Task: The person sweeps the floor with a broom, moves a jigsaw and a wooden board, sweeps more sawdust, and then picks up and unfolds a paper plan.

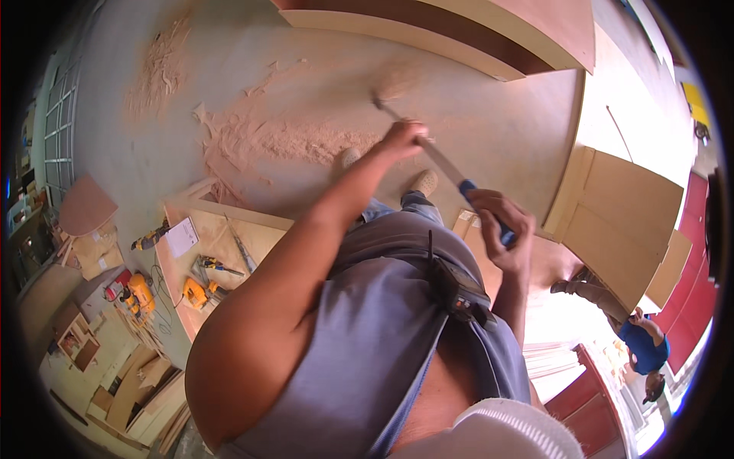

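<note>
Ideally, with left hand (403, 140) gripping the long, grey pole (443, 163) and right hand (503, 223) clasping its blue end (466, 186), strokes run low toward curled tan wood shavings (287, 142) left of both.

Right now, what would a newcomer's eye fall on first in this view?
Probably the long-handled tool slanting across the centre, its shaft gripped by the left hand and its blue grip by the right hand; its far end is blurred. Next, the pale wood shavings strewn over the floor, upper left of centre. Then the yellow power tool on the wooden workbench, at lower left.
</note>
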The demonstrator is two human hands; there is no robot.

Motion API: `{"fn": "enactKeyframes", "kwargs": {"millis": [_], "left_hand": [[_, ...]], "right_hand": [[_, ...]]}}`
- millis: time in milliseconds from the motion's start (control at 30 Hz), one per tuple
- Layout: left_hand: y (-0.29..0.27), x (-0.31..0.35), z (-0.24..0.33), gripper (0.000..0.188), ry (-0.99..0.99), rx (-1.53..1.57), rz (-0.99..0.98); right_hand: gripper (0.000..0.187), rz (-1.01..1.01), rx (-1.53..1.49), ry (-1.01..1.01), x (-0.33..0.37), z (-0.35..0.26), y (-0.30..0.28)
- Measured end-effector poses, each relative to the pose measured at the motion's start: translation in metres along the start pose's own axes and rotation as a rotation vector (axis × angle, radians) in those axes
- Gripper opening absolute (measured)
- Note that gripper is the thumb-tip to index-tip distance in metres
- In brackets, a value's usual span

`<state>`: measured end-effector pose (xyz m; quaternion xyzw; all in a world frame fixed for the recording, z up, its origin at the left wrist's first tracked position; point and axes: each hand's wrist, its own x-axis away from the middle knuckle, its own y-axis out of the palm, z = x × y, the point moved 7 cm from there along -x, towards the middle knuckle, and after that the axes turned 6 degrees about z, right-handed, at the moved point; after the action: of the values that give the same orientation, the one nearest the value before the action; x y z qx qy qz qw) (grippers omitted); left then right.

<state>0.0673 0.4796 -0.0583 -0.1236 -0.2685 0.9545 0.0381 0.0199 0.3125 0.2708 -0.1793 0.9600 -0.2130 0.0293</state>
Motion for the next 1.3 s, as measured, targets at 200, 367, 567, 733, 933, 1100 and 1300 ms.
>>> {"fn": "enactKeyframes", "kwargs": {"millis": [200, 367, 567, 733, 933, 1100, 1300], "left_hand": [[-0.158, 0.056, -0.064, 0.032, -0.207, -0.227, 0.095], [-0.220, 0.028, -0.043, 0.033, -0.067, -0.262, 0.147], [-0.197, -0.039, 0.041, 0.036, 0.258, -0.074, 0.188], [-0.197, -0.047, -0.025, 0.036, 0.184, -0.116, 0.007], [-0.230, 0.035, -0.087, 0.029, -0.144, -0.172, 0.139], [-0.198, -0.001, -0.024, 0.036, 0.045, -0.218, 0.101], [-0.027, -0.056, 0.173, 0.026, 0.467, 0.067, -0.128]], "right_hand": [[0.020, -0.210, -0.103, -0.084, -0.033, -0.002, 0.111], [0.021, -0.189, 0.008, -0.072, -0.038, -0.030, 0.113], [0.019, 0.203, 0.164, -0.269, -0.030, -0.166, 0.053], [0.022, -0.187, 0.099, -0.287, -0.058, -0.118, 0.141], [0.018, -0.357, -0.069, -0.117, -0.061, -0.047, 0.171], [0.019, 0.123, -0.248, 0.143, -0.024, 0.000, 0.065], [0.028, 0.644, 0.211, -0.299, 0.111, -0.052, -0.161]]}}
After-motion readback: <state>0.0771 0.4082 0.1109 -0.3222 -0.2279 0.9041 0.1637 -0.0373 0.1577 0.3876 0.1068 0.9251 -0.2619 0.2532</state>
